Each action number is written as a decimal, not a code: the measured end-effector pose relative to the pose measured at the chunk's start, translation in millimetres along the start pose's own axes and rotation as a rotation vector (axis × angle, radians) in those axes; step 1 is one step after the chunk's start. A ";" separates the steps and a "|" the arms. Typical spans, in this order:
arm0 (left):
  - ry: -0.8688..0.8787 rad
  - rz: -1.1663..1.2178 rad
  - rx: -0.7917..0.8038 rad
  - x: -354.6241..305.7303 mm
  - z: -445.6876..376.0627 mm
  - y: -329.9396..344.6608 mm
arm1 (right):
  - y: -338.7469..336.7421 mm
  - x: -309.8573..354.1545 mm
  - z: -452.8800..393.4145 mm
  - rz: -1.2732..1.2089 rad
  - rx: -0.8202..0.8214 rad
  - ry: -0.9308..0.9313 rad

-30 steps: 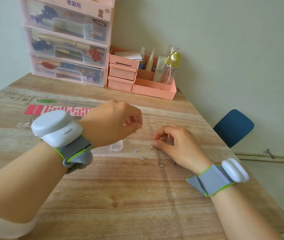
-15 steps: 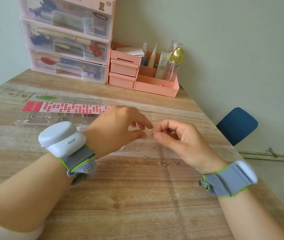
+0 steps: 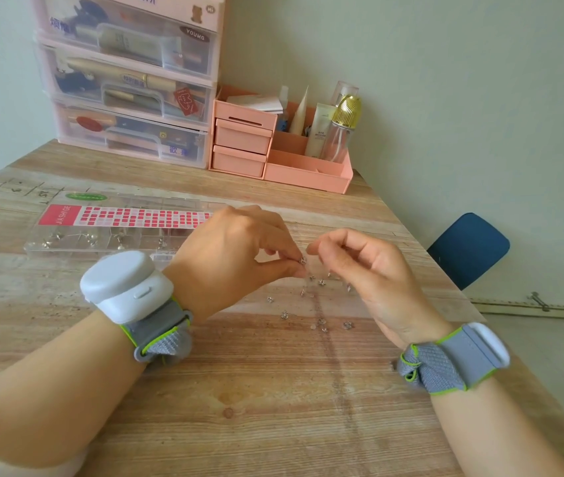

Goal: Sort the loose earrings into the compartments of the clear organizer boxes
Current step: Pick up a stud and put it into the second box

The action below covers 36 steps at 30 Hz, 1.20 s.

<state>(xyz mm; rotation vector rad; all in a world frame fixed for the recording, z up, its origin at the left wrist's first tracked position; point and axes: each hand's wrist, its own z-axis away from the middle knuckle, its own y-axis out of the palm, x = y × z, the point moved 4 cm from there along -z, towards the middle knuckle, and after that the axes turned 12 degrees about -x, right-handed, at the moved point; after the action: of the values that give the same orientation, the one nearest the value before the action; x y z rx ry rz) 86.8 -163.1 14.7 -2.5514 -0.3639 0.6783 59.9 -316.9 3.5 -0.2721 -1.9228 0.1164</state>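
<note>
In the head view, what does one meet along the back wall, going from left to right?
Clear drawer stack → pink drawer unit → white tube → gold-capped bottle → blue chair.

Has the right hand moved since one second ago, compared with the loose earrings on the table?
Yes. The right hand has lifted off the loose earrings and gone left toward the left hand, which pinches a small earring.

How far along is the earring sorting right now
Done: a few earrings already sit in the clear organizer box. In hand: the left hand pinches one small earring, the right hand close beside it. Left: about a dozen loose earrings still scattered on the table.
</note>
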 end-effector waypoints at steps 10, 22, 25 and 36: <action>-0.036 0.177 -0.027 -2.5 -0.3 -4.6 | -10.0 4.7 2.6 -0.095 -0.050 -0.080; -0.095 0.105 -0.003 4.7 2.1 -1.7 | -1.3 -0.7 3.6 0.084 0.008 -0.142; -0.107 0.068 -0.010 4.4 2.8 -1.5 | -0.3 -1.4 3.8 0.106 0.000 -0.144; -0.024 -0.128 -0.088 -4.3 0.6 -5.7 | 0.7 -2.6 2.2 0.124 -0.032 -0.128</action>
<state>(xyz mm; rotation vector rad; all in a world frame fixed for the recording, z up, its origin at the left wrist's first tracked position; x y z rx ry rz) 82.2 -159.6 18.8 -2.5771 -0.5721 0.6593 58.8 -316.7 0.2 -0.4139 -2.0358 0.1893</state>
